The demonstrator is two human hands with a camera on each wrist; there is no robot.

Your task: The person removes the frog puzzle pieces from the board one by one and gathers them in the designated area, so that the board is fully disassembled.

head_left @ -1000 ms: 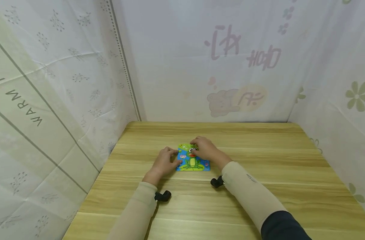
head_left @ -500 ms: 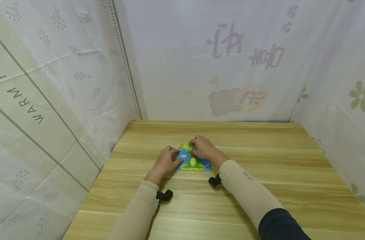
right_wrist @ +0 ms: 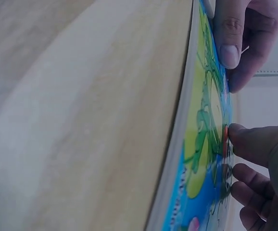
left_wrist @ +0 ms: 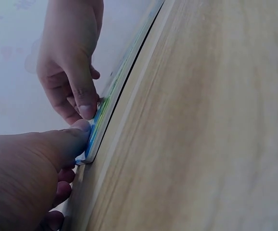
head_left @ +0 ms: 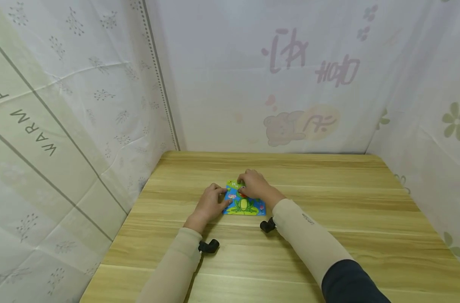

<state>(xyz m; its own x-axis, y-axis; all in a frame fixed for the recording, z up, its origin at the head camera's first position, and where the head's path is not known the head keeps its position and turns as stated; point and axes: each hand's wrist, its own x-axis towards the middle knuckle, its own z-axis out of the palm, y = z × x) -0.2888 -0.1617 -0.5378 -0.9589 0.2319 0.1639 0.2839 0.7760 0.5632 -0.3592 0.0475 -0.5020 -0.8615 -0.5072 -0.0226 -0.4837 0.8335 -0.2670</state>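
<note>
Frog picture board (head_left: 244, 205) lies flat on the table (head_left: 321, 179), picture side up, a little left of the middle, in the table's far part, well back of the far edge. Frog's green body upright to the wearer; head partly under fingers.

Left hand (head_left: 210, 203) at the board's left edge: thumb and index spread apart, slightly bent, both touching; thumb over the blue face. Right hand (head_left: 254, 184) bent over the frog's head from the far right; thumb by the red mouth (right_wrist: 225, 134), fingers curled beyond it, a gap between. Cannot tell whether a loose piece is pinched there.

Step in hand, as I judge it: left steadies the board, right works or presses the head area. Next move seems to call for light, even pressure with the right fingertips, board kept square by the left, then a check that the head sits flush. Too much sideways push could slide the board.

Further out: black wrist camera (head_left: 209, 246) on the left forearm, beige sleeves (head_left: 173, 263) on both, dark cloth (head_left: 351, 280) higher on the right arm. Printed fabric (head_left: 215, 92) beyond the far edge.
</note>
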